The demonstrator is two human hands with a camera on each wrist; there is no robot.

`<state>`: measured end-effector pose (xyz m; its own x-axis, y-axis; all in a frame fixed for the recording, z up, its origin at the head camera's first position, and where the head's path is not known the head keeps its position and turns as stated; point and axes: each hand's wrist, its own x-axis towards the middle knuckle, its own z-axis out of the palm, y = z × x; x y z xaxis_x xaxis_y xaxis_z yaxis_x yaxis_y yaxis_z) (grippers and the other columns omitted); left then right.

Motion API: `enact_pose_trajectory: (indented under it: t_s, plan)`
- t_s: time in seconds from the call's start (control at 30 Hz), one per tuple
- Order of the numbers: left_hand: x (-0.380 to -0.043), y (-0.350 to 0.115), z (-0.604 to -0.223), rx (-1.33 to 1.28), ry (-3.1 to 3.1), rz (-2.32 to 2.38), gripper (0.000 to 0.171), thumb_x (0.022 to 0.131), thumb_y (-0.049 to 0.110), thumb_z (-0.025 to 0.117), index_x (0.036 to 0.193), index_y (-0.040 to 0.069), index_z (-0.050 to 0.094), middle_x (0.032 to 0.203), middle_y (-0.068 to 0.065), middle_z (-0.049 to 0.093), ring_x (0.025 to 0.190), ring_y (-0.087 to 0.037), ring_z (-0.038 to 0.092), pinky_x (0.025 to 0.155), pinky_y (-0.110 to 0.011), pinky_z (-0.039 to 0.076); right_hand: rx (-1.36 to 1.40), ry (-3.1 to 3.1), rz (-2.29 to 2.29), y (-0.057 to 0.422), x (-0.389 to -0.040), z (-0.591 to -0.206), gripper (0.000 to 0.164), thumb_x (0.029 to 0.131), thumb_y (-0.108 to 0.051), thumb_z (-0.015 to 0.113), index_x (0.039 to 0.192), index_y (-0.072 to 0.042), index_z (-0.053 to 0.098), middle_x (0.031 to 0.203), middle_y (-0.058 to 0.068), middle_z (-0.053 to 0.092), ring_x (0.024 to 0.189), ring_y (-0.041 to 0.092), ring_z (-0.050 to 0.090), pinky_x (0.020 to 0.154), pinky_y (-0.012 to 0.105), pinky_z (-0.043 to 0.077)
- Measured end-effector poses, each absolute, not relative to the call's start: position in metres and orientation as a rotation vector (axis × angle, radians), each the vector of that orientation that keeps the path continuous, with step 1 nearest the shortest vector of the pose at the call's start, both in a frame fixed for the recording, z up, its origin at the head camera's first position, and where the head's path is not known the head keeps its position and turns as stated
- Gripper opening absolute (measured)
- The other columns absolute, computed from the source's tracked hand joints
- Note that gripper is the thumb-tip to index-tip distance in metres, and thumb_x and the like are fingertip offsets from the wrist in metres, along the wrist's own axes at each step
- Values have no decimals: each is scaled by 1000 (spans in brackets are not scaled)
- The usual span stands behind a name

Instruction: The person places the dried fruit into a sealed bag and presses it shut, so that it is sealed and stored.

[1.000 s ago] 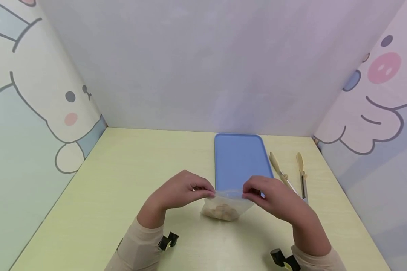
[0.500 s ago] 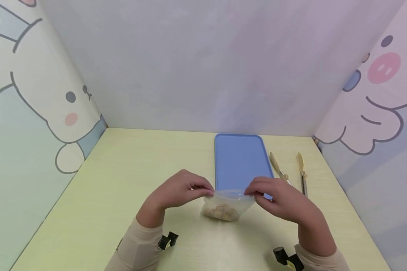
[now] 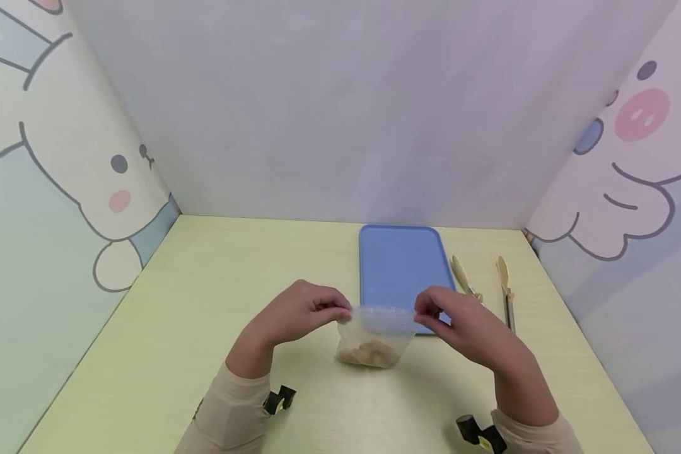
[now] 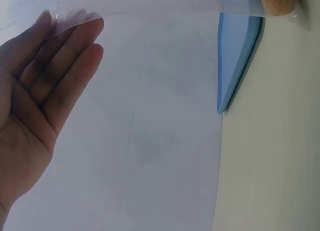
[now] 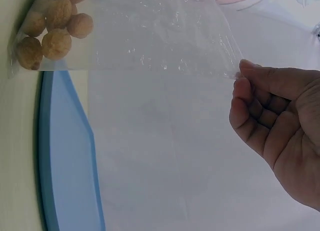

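A clear plastic bag (image 3: 383,329) stands upright on the table between my hands, its top edge stretched between them. Several round, light-brown pieces (image 5: 57,41) that look like walnuts or dried fruit lie in its bottom. My left hand (image 3: 303,312) pinches the bag's upper left corner between thumb and fingers. At the opposite upper corner, the thumb and fingertips of my right hand (image 3: 456,321) pinch the plastic. From the head view I cannot tell if the bag's mouth is sealed.
Behind the bag, a blue tray (image 3: 405,258) lies flat on the pale yellow table (image 3: 250,252). Tongs with beige tips (image 3: 503,274) lie to its right, partly hidden by my right hand. Walls with cartoon pictures enclose the table's back and sides.
The bag's top edge has risen and pulled straighter. My right hand slid outward to the corner, then lifted slightly; my left hand moved slightly up and left, still pinching the bag.
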<state>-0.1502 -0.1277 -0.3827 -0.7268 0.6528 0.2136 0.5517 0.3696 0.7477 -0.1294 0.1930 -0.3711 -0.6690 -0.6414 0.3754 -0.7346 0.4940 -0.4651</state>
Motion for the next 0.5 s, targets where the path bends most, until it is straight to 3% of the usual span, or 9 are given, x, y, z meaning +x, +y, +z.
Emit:
enact_pose_trajectory:
  t_s: [0.3, 0.5]
  plan:
    - [-150, -130, -382, 1029, 2492, 1312, 6, 96, 28, 65, 94, 22, 64, 89, 10, 73, 78, -4, 65, 72, -27, 51, 1147, -2579, 842, 192, -130, -373, 30, 87, 3, 68, 113, -10, 60, 93, -12, 58, 81, -2, 55, 69, 21, 50]
    - [-152, -132, -384, 1037, 2525, 1287, 4, 96, 25, 65, 93, 23, 62, 86, 11, 70, 72, -8, 60, 68, -26, 49, 1107, -2596, 840, 191, -130, -375, 29, 87, 3, 68, 111, -11, 60, 94, -11, 59, 80, -2, 55, 68, 21, 49]
